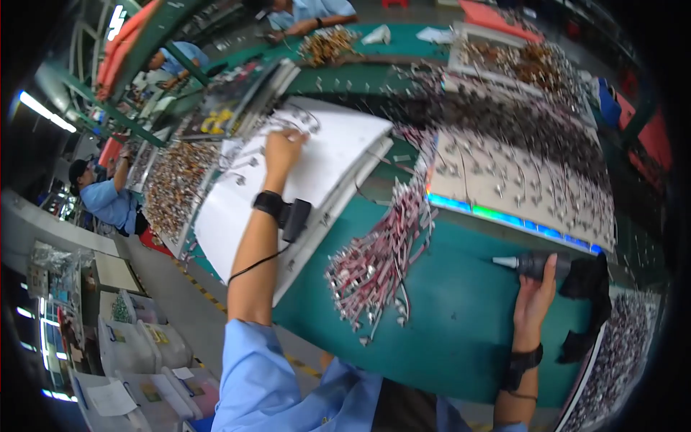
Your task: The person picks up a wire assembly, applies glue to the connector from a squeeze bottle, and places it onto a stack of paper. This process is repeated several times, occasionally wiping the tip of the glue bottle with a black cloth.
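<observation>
White sheet (pixel 338 137): a few wired parts (pixel 240 180) on it, seemingly an early stage.
Left hand (pixel 284 150): fingers bent down near those parts; cannot tell if it grips 1.
Pink-white bundle (pixel 374 263): heaped on the green desk (pixel 453 324), apparently unsorted.
Beige board (pixel 497 183): wired parts already spread across it.
Right hand (pixel 534 299): gripping 1 black bottle (pixel 531 265), nozzle leftward.
</observation>
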Tool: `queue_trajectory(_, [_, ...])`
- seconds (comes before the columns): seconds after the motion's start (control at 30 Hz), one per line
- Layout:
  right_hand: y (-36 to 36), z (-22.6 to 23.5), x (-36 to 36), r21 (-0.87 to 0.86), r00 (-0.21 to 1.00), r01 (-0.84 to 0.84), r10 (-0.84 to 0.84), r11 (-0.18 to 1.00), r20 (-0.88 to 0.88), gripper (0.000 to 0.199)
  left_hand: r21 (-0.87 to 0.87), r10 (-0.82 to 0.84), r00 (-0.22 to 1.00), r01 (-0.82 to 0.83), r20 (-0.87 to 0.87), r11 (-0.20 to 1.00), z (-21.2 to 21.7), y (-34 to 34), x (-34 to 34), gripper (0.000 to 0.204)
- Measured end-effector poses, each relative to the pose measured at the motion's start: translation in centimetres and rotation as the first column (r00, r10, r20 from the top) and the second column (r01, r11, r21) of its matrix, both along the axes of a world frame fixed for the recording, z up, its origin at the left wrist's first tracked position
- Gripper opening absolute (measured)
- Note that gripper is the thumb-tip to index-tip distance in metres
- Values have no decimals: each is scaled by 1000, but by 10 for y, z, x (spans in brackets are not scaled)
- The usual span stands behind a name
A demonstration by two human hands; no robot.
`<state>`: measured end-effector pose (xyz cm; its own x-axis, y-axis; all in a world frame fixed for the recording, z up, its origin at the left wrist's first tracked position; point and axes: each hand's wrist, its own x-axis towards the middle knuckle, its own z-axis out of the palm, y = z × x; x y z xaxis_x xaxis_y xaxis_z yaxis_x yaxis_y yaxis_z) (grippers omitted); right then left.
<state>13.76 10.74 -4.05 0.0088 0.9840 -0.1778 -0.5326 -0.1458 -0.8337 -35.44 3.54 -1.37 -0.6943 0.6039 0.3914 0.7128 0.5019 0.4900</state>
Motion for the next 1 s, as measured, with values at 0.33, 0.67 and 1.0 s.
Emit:
queue_trajectory(0.33, [8, -9, 7, 2, 998, -53, 53, 999, -36, 25, -205, -591, 771, 635, 238, 745, 46, -114, 262, 19])
queue_trajectory(0.67, [-2, -3, 11, -15, 999, -43, 43, 999, -9, 28, -182, -483, 865, 501, 139, 846, -10, -136, 326, 20])
queue_trajectory(1.0, [-13, 11, 10, 109, 994, -45, 55, 993, -90, 30, 508, -539, 223, 183, 812, 842, 36, -103, 317, 10])
